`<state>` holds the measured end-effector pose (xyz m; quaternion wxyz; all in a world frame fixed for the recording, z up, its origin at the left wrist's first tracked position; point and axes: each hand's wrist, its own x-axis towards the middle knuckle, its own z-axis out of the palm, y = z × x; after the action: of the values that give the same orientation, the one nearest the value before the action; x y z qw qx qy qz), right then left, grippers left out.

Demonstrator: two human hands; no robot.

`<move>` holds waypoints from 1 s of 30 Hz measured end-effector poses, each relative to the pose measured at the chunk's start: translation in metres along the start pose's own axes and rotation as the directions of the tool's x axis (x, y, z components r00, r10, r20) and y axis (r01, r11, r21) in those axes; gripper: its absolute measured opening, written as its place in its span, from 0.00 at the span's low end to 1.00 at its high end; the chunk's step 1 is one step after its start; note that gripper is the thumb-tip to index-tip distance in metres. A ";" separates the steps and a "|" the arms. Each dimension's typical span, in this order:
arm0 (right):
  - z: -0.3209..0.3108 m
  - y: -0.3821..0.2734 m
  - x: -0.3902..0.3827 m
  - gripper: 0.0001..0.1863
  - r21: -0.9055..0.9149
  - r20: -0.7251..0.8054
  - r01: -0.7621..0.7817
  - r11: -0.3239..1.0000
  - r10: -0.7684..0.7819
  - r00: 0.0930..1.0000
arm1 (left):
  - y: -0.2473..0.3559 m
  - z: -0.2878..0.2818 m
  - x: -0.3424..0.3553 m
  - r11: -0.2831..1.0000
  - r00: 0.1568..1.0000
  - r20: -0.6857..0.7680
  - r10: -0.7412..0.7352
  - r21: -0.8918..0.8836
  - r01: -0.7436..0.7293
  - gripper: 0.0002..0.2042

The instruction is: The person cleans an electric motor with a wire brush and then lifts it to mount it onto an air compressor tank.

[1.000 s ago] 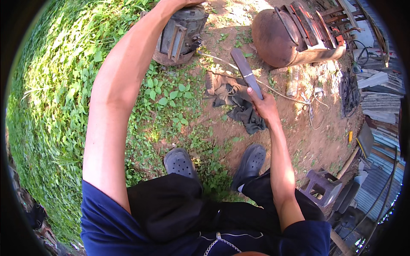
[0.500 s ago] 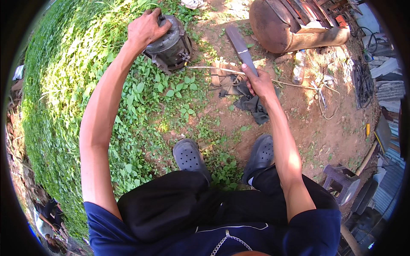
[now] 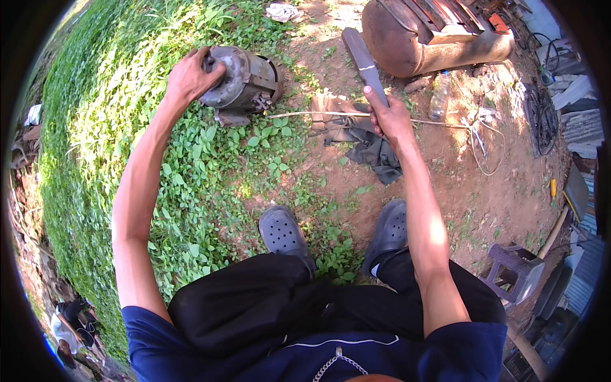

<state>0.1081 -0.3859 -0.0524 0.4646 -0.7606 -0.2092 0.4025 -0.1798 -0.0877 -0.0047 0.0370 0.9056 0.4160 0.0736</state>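
Note:
My left hand is closed around the knob at one end of a grimy, dark metal cylinder, which looks like a motor. It leans over to the left among the low green plants. A small fitting sticks out of its side, and a foot-like part shows beneath it. In my right hand is a long flat dark bar with a pale band across it. It points away from me, slightly left. Below the bar passes a thin pale cord, and crumpled dark cloth lies on the soil.
A rusty tank with metal pieces on top lies at the far right. Near it are a plastic bottle, a coil of black cable and a purple plastic stool. Corrugated sheets line the right edge. Someone sits at the lower left.
The metal cylinder has tipped over to the left, with my left hand moving left and nearer on its knob. My right hand keeps the flat bar, barely shifted.

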 end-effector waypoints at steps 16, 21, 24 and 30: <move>0.080 0.009 0.021 0.29 -0.195 0.127 0.003 0.981 0.022 0.992 | -0.131 -0.042 -0.120 0.869 0.853 -0.169 -0.493 -0.141 0.475 0.21; 0.121 0.009 0.015 0.31 -0.241 0.175 0.073 0.968 -0.031 0.984 | -0.114 0.008 -0.113 0.833 0.842 -0.190 -0.505 -0.362 0.418 0.24; 0.140 -0.005 0.008 0.29 -0.239 0.101 0.044 0.970 -0.020 0.995 | -0.078 0.041 -0.100 0.900 0.913 -0.109 -0.394 -0.246 0.359 0.23; 0.206 -0.025 0.029 0.36 -0.363 0.150 0.332 0.871 -0.297 0.943 | -0.051 0.071 -0.046 0.956 0.952 -0.189 -0.240 -0.216 0.198 0.24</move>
<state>-0.0394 -0.2430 -0.0930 0.3564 -0.7734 -0.4255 0.3062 -0.2356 -0.0897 -0.0858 0.0885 0.8325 0.5067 0.2060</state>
